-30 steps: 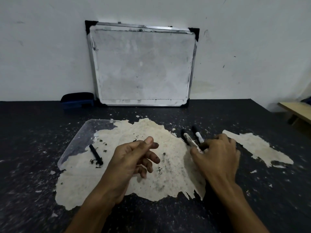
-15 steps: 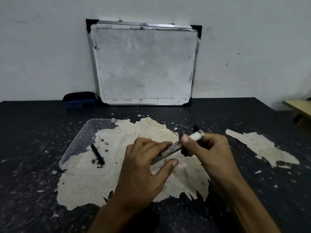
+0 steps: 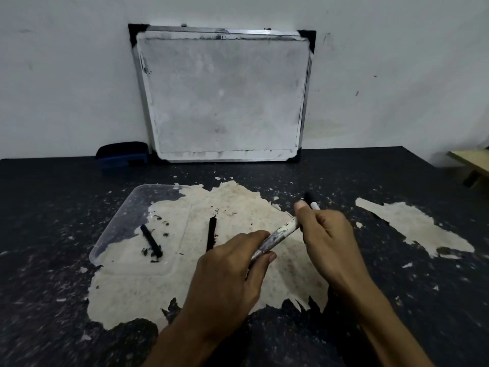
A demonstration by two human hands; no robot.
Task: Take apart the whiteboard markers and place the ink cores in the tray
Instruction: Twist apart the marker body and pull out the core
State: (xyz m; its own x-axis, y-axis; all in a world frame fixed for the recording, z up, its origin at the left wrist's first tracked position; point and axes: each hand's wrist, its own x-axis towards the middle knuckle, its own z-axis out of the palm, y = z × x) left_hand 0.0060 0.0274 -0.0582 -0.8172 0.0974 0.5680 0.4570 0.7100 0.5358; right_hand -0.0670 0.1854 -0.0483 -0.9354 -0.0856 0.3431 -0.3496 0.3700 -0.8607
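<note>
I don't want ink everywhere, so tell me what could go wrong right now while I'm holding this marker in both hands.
1. Both the left hand and right hand grip the marker above the bare table, not over the tray; a core sliding out would likely land outside it.
2. One black core seems to lie at or beyond the tray's right edge, near the left hand, and could get knocked.
3. Another marker lies behind the right hand and might be nudged away.

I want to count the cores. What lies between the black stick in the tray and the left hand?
In the head view, a second black stick lies between the stick in the tray and the left hand, outside the tray's right wall.
</note>
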